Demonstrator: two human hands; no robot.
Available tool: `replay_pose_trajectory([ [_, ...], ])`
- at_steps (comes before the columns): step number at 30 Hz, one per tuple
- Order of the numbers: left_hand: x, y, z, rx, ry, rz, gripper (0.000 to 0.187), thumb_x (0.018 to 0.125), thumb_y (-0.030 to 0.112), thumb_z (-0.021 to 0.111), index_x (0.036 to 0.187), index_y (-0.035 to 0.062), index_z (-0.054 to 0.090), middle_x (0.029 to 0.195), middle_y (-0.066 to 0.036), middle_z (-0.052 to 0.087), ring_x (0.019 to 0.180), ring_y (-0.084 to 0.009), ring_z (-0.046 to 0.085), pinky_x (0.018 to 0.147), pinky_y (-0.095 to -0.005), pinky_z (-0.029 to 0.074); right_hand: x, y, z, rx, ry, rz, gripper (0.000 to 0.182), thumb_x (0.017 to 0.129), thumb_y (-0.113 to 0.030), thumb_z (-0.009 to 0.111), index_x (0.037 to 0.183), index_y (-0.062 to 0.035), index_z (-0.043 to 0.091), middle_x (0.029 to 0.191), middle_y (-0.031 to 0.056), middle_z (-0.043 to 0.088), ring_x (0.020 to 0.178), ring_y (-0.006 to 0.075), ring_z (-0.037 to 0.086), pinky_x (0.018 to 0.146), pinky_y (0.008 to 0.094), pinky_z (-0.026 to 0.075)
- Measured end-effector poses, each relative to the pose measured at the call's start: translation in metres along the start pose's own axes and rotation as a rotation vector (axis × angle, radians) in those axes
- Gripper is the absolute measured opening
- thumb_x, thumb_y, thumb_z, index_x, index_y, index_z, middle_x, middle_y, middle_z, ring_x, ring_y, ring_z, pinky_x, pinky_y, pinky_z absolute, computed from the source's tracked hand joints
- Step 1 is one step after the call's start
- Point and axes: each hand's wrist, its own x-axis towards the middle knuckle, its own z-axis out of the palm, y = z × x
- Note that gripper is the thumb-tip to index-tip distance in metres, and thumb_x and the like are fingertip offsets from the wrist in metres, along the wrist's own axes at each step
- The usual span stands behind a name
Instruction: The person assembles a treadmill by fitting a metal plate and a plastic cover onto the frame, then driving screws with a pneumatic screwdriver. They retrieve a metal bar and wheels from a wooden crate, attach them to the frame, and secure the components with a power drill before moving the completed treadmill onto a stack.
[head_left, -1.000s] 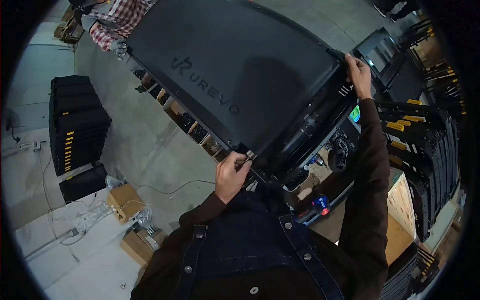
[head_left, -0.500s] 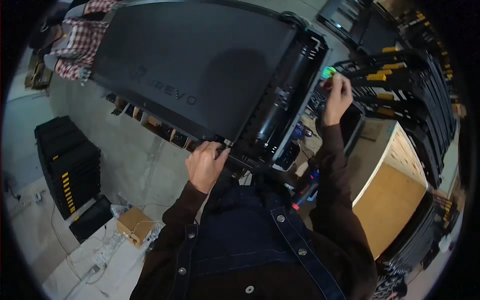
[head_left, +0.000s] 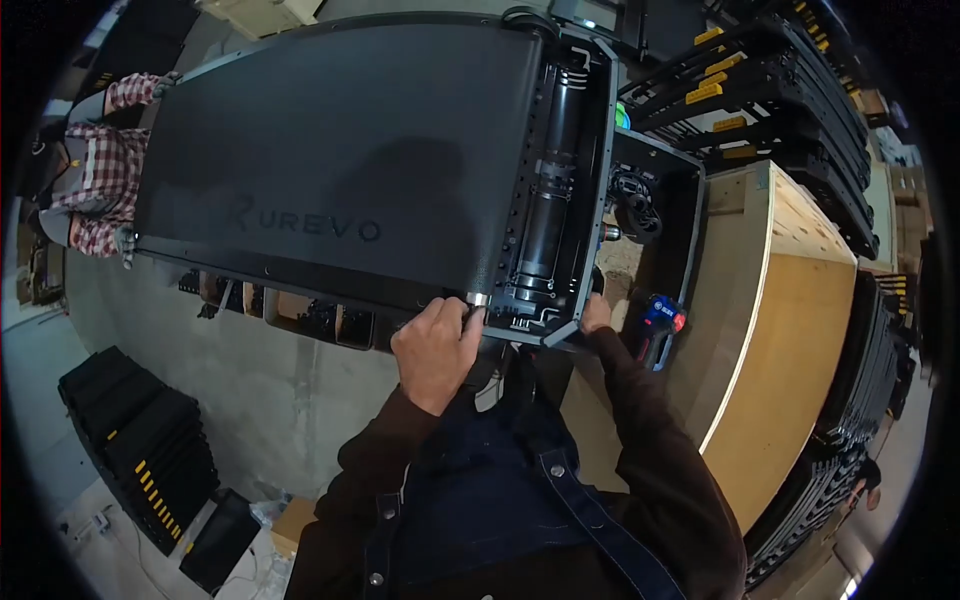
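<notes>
A large black treadmill [head_left: 320,140] with UREVO lettering lies in front of me, its motor bay [head_left: 548,190] uncovered at the right end. My left hand [head_left: 437,350] is closed at the near edge, thumb and fingers pressed together beside the shiny metal roller end [head_left: 479,298]. Beyond the bay's near right corner, my right hand [head_left: 598,312] is closed around something dark, mostly hidden by the hand and frame. A blue and black power drill [head_left: 658,330] lies just right of that hand. Another tool's orange-ringed tip [head_left: 610,232] shows beside the frame.
A black tray [head_left: 685,200] holds coiled black cable [head_left: 637,205]. Right of it stands a wooden crate [head_left: 800,350], with stacked black frames [head_left: 800,120] behind. A co-worker [head_left: 100,180] in a checked shirt touches the treadmill's far left end. Parts bins [head_left: 290,308] sit under its near side.
My right hand has come down from above the tray to beside the frame's near corner and closed there. The view has turned, and the treadmill appears farther left. My left hand stays at the roller end.
</notes>
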Motion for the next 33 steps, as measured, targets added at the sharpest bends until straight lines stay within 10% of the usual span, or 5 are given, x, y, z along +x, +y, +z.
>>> replay_pose_trajectory([
  [4,-0.006,-0.009,0.002,-0.057,0.035,0.111,0.015,0.083,0.016,0.075,0.083,0.0050,0.065,0.077,-0.010,0.065,0.065,-0.0312,0.065,0.057,-0.0385,0.050,-0.008,0.000,0.017,-0.140,0.045,0.031,0.043,0.084,-0.018,0.064,0.125,-0.0104,0.054,0.105,0.0281,0.066,0.101,0.0458,0.065,0.086,0.0527,0.053],
  [19,-0.005,-0.019,-0.004,-0.046,-0.029,0.266,0.017,0.088,0.020,0.072,0.082,0.0064,0.064,0.076,-0.009,0.063,0.065,-0.0309,0.064,0.057,-0.0388,0.050,-0.007,0.007,0.027,-0.184,0.068,0.006,0.023,0.077,-0.020,0.075,0.095,-0.0079,0.066,0.103,0.0209,0.068,0.100,0.0404,0.066,0.084,0.0493,0.055],
  [21,-0.006,-0.021,-0.007,-0.063,-0.048,0.288,0.016,0.088,0.019,0.072,0.083,0.0063,0.064,0.077,-0.010,0.063,0.066,-0.0313,0.064,0.058,-0.0391,0.051,-0.023,0.008,0.016,-0.181,0.230,0.009,0.016,0.089,-0.015,0.059,0.092,-0.0038,0.070,0.096,0.0236,0.070,0.091,0.0415,0.069,0.079,0.0506,0.056],
  [28,0.008,-0.046,-0.033,-0.326,-0.206,0.434,0.014,0.090,0.013,0.067,0.096,0.0005,0.067,0.085,-0.015,0.064,0.076,-0.0340,0.066,0.065,-0.0406,0.052,-0.139,-0.029,-0.049,1.135,0.400,0.059,0.016,0.095,-0.014,0.066,0.103,-0.0008,0.068,0.080,0.0028,0.067,0.065,0.0091,0.063,0.055,0.0236,0.051],
  [33,0.032,-0.054,-0.057,-0.453,-0.320,0.462,0.016,0.088,0.006,0.064,0.103,0.0001,0.068,0.089,-0.010,0.065,0.088,-0.0286,0.066,0.075,-0.0390,0.052,-0.217,-0.145,-0.098,1.148,0.327,-0.117,0.017,0.092,-0.012,0.071,0.104,0.0008,0.069,0.081,0.0019,0.067,0.066,0.0082,0.063,0.058,0.0225,0.051],
])
